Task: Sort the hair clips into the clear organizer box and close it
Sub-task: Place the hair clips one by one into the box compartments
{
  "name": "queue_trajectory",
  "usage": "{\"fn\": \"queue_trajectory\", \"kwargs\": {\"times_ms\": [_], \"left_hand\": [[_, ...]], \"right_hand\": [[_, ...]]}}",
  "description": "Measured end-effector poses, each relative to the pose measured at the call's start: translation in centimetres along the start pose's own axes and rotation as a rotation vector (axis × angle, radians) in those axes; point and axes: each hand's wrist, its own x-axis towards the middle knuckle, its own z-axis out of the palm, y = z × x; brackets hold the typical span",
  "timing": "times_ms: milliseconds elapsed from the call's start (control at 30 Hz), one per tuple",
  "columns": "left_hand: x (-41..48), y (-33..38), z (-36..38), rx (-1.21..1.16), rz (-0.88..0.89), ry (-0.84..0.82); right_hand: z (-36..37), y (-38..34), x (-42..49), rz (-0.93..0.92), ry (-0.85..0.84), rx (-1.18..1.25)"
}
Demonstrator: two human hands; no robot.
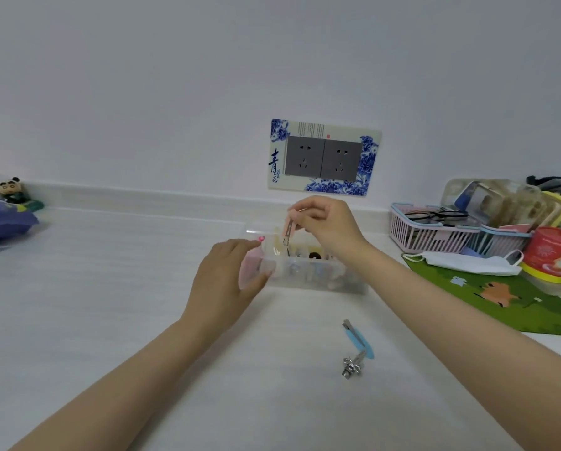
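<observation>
The clear organizer box [318,277] stands on the white table, its compartments holding several small clips. My left hand [227,275] grips the box's left end, thumb on the front wall and fingers over the rim. My right hand [324,222] pinches a pink hair clip [288,230] by its top, so it hangs point-down over the box's left compartments. A blue hair clip [359,338] and a small silver clip [352,366] lie on the table in front of the box, to the right.
A green mat [513,301] with a white face mask [468,262] lies to the right. Behind it stand a pink basket [435,236] with glasses and a red tin [556,252]. A panda toy [10,188] and a blue bag [2,219] sit far left.
</observation>
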Motion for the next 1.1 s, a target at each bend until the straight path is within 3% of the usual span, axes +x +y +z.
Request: {"fn": "queue_trajectory", "kwargs": {"times_ms": [100,233,433,600,733,833,1100], "left_hand": [[0.2,-0.8,0.3,0.062,0.027,-0.039],[-0.1,-0.9,1.0,0.083,0.045,-0.034],[-0.2,-0.9,0.9,0.02,0.044,-0.025],[-0.1,0.2,1.4,-0.035,0.147,-0.021],[-1.1,2.1,2.4,-0.111,0.201,-0.185],[-2.1,3.2,3.5,-0.16,0.161,-0.372],[-3.2,5.1,4.3,-0.341,0.126,-0.599]], "right_hand": [[1.2,1.2,2.5,0.037,0.049,-0.056],[3.1,3.0,3.5,0.16,-0.084,-0.175],[1.5,2.6,1.3,-0.083,-0.06,-0.239],[-3.0,1.3,-3.9,-0.082,-0.18,-0.231],[-6.7,2.7,-8.2,0.119,-0.35,-0.405],[-8.4,3.9,-10.4,0.222,-0.334,-0.458],[-7.7,3.9,-13.0,0.175,-0.457,-0.368]]}}
